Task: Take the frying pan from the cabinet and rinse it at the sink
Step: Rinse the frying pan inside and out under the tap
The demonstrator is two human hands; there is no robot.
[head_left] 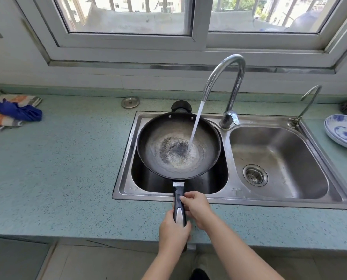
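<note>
A dark frying pan [178, 145] hangs over the left basin of the steel sink [232, 197], its long black handle pointing toward me. Water streams from the tall curved tap [223, 77] into the pan's right side and pools in the worn middle. My left hand [173, 231] grips the near end of the handle. My right hand [197, 209] holds the handle from the right, a little farther up. A small helper handle sticks out at the pan's far rim.
The right basin [277, 158] with its drain strainer is bare. A thin second tap [308, 104] stands at its back right. Blue-patterned plates [344, 131] sit far right. A cloth with a blue glove [14, 111] lies at the left, a small metal lid [130, 102] behind the sink.
</note>
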